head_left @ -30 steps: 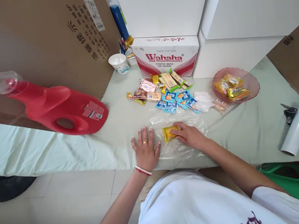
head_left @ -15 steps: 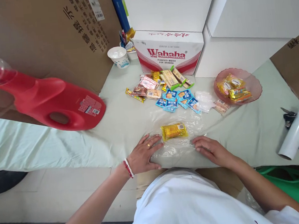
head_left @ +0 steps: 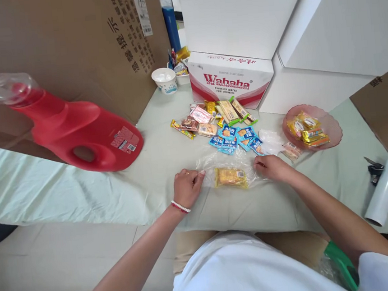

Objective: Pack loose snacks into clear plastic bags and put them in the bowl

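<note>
A yellow-wrapped snack packet (head_left: 231, 178) lies on the table under a fold of clear plastic film (head_left: 206, 164). To its left, my left hand (head_left: 188, 184) is closed, thumb and fingers pinching the film's edge. On the other side my right hand (head_left: 271, 167) pinches the film too, its fingers curled and partly hidden. Beyond the film are several blue snack sachets (head_left: 228, 132) and a small pile of wrapped snacks (head_left: 201, 114).
A red jug (head_left: 87, 132) stands at left. A pink glass bowl (head_left: 334, 128) holding packets is at right, near a roll of film (head_left: 385, 191) and scissors (head_left: 372, 162). A Wahaha carton (head_left: 231, 79) and a paper cup (head_left: 164, 80) stand at the back.
Both hands went from flat, spread fingers to pinching the film. Its near edge has been lifted away from me and folded over the yellow packet. The view has shifted slightly.
</note>
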`<state>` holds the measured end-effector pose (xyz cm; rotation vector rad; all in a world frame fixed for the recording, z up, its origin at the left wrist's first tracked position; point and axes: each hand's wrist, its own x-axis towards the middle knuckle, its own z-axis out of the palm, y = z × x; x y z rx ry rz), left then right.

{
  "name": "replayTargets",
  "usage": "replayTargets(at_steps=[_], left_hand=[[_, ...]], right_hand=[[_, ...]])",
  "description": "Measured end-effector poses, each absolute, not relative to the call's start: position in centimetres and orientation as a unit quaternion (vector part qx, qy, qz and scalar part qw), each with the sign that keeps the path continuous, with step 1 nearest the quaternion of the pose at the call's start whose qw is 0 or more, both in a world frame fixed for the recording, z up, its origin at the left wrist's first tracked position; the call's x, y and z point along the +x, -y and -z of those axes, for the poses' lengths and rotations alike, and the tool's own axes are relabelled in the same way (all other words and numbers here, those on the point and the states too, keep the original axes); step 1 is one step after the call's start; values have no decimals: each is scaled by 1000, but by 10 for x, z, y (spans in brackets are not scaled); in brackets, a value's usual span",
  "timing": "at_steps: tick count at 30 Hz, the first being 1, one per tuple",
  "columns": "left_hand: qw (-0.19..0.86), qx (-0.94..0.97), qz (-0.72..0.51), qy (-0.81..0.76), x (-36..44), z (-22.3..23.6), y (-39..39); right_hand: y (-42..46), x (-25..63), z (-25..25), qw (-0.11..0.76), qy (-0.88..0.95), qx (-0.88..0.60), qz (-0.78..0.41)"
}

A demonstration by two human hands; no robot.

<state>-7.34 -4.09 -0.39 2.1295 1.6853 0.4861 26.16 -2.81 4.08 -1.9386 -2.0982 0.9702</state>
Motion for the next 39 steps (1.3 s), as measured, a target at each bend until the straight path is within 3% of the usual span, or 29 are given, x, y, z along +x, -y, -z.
replayTargets(at_steps=[3,5,12,18,22,24,29,31,35,39], left_hand=[[145,725,-155,-656,-63,7,38],[112,713,-164,-672,-58,10,38],[118,675,-141,-715,-52,10,35],[166,676,-153,-702,-48,6,32],[179,674,-167,-697,-53,2,29],[217,659,-189,-695,-60,-2,28],[403,590,-310,-627,-54,-18,39],[420,626,-316,-576,-34,-22,47],[296,763,-208,-535,8,-18,59],[145,832,-124,-521,22,-9,64]], right_hand=[[10,242,-51,42,759,-639,-120],[-5,221,-53,51,793,-602,-77],[-47,178,-46,-17,807,-571,-152],[-3,184,-75,70,881,-432,-181],[47,181,-64,-45,918,-357,-165],[62,180,-49,-59,914,-366,-162],[75,177,-21,31,889,-409,-203],[77,177,-17,90,879,-409,-228],[84,189,-11,204,841,-421,-270],[90,215,-5,231,710,-658,-99]])
